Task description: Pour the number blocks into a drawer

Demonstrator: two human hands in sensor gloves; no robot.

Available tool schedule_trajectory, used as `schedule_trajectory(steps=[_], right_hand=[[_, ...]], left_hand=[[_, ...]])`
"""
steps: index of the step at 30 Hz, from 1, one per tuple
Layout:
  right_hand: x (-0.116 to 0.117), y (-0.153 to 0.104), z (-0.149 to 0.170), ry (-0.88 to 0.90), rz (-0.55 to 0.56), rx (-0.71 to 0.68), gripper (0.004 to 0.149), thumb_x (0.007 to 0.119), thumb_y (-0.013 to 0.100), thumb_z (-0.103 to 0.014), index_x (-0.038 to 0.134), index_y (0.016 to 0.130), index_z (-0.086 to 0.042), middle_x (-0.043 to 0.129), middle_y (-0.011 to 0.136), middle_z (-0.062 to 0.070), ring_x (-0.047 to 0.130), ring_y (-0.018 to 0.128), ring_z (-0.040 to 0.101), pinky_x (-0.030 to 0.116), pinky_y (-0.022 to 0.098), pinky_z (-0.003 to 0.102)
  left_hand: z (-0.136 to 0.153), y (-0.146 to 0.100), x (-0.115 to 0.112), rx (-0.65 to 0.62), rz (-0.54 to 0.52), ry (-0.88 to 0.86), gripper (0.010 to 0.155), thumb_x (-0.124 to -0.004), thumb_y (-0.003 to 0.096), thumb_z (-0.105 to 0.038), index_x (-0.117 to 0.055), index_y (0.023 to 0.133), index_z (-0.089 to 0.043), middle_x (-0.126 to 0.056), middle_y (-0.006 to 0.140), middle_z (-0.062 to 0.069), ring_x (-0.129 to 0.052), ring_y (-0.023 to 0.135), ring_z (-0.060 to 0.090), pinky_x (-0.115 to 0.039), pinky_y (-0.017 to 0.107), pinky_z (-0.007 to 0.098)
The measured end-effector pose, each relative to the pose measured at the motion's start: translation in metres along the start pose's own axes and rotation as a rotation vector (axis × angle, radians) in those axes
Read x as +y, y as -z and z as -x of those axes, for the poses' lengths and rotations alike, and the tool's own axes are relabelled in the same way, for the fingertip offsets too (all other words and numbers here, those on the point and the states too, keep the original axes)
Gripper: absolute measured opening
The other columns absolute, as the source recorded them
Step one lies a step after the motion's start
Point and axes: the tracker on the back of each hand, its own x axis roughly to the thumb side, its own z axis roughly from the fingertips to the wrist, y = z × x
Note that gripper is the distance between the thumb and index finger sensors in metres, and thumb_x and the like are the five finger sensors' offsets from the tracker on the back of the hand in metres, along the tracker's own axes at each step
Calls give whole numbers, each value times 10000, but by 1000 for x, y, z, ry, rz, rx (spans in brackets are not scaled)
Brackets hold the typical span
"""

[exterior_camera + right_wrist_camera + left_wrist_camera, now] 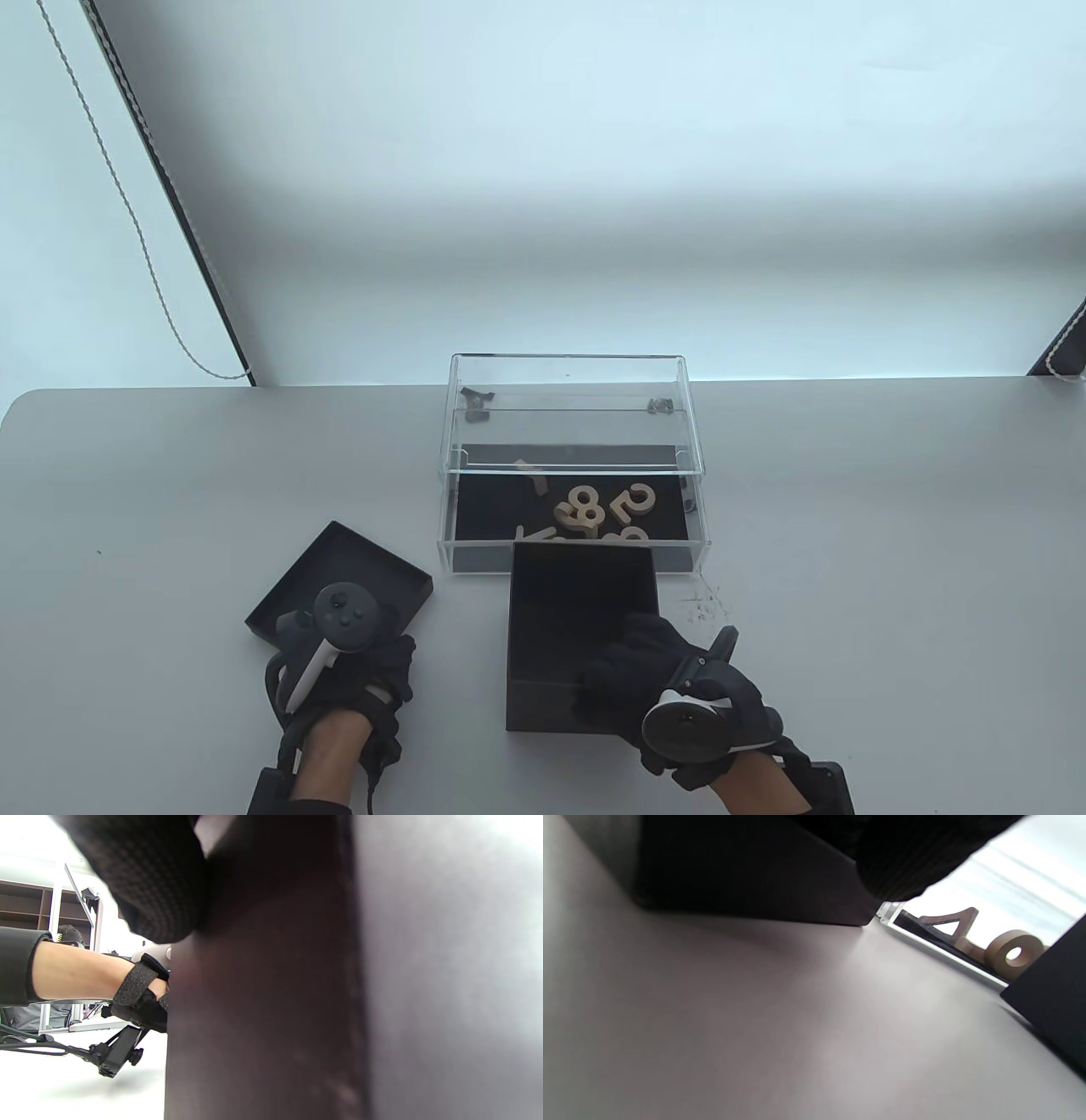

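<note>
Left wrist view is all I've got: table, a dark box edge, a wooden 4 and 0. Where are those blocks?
Observer: In the clear drawer, on its black liner.
Operator: And the right hand?
Observer: The right hand grips the black box, tipped toward the drawer.
Operator: Anything left inside that box?
Observer: Cannot tell; only its outside shows.
Operator: What's my left hand on?
Observer: The left hand rests on the lid, flat on the table.

The pale grey bench (153, 509) carries a clear acrylic drawer case (577, 399) near its far edge. Nearer than the case, to the left, lies a shallow black lid (356, 564). A few dark specks (702, 601) lie just beside the case's near right corner.
</note>
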Motion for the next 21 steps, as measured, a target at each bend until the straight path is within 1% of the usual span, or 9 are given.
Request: schedule_trajectory(steps=[4,7,12,17,21], right_hand=[[0,1,-3,-8,-2,-15,460,931,340,-487,919,688,-187,1042,546,85,1036,376,287,725,595,512],[-3,1,-2,29,19,-10,517,923,344,-512,901,732,-171,1033,613,102,1038,446,314,711,612,540],[-16,-3,4,98,100,30,605,879,364,-561,845,814,-159,984,735,128,1004,576,355,657,640,592],[-29,-13,16,141,198,116,646,833,389,-582,784,876,-160,922,828,141,946,684,384,613,659,618],[-33,-18,27,156,219,181,682,821,397,-594,738,915,-158,871,888,153,900,750,404,576,674,631]], left_hand=[[-4,0,-1,15,-53,61,566,-757,466,-416,-672,985,-207,-598,1139,117,-533,1039,436,-460,728,675],[-5,1,0,19,-94,67,507,-764,457,-364,-749,937,-202,-666,1111,112,-601,1019,431,-520,715,666],[-5,1,2,18,-122,72,485,-778,445,-335,-798,907,-191,-729,1083,126,-662,998,433,-582,695,660],[-7,-4,14,-8,-183,7,481,-765,446,-336,-804,903,-191,-779,1056,140,-728,968,434,-617,683,648],[-9,-11,26,-41,-249,-59,485,-755,445,-337,-802,905,-191,-847,1011,145,-804,926,426,-661,661,639]])
